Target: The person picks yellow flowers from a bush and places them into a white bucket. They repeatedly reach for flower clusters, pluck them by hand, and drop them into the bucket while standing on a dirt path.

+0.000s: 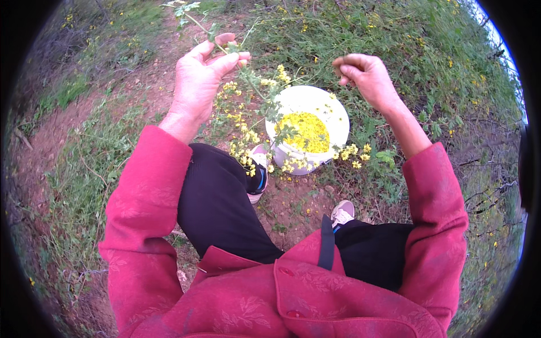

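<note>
My left hand (200, 76) grips a leafy green flower stem (256, 88) between thumb and fingers. The plant slants from the upper left down to the right, and its branches with small yellow blossoms (348, 151) spread in front of and over a white plastic bucket (340, 116). Loose yellow flower heads (310, 133) cover the bucket's bottom, and a few cling to its inner wall. My right hand (365, 76) is raised above and right of the bucket, apart from the plant. Its fingers are curled against the thumb, and nothing shows between them.
The bucket stands on reddish soil (291, 198) in front of my two shoes (343, 212). Dense green weeds (393, 46) with scattered yellow flowers grow behind and to the right. Grass (88, 169) and a bare dirt strip (127, 91) lie left. Dry twigs (486, 181) edge the right side.
</note>
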Tool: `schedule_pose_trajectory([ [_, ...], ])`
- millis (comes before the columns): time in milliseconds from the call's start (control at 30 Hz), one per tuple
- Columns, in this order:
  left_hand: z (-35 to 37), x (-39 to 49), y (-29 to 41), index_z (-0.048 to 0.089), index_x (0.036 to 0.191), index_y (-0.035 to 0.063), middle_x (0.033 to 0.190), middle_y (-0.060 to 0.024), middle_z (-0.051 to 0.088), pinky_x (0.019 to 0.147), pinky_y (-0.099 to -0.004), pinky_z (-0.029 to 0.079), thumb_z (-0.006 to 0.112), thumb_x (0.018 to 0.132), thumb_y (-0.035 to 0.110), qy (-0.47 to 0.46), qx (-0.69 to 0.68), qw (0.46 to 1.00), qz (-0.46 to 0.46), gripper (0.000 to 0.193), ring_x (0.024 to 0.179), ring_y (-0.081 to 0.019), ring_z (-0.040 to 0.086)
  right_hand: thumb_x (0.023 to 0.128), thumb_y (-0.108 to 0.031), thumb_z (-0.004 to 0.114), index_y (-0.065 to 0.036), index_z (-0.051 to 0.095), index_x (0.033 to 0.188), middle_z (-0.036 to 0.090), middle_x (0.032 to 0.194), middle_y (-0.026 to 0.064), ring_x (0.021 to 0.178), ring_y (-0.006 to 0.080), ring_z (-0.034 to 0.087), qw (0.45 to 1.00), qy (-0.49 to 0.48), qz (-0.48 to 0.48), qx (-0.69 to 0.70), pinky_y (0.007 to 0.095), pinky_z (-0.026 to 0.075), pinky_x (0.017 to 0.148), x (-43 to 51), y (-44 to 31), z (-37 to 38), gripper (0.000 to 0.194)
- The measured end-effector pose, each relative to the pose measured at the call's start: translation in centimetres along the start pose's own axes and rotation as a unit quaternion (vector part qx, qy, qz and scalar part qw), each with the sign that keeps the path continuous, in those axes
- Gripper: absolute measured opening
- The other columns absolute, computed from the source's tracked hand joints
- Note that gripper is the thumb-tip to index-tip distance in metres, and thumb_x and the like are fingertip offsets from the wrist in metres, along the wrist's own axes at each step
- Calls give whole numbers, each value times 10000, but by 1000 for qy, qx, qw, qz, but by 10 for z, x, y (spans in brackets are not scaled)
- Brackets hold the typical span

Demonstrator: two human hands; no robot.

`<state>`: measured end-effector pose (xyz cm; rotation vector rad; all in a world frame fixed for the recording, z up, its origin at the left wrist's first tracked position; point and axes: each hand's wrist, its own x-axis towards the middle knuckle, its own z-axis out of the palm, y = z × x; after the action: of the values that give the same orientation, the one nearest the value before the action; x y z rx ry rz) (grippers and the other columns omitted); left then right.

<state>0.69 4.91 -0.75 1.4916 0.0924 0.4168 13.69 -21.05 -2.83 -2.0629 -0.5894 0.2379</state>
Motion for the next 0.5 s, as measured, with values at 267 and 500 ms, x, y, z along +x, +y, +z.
schedule_pose_trajectory([
  [267,1,-1,2,504,1201,-20,1057,-101,611,780,-220,496,589,849,4,-14,37,999,-2,362,954,-155,627,830,-211,640,-37,565,1179,639,1061,106,873,142,614,980,-191,-12,53,284,496,735,-13,-14,25,397],
  [500,6,1,-4,310,1336,-18,1075,-148,584,787,-280,521,601,857,58,-40,10,999,-1,566,911,-202,640,913,-196,566,-2,627,1038,653,768,41,701,68,620,939,-198,-6,281,181,479,613,-14,-36,67,239],
])
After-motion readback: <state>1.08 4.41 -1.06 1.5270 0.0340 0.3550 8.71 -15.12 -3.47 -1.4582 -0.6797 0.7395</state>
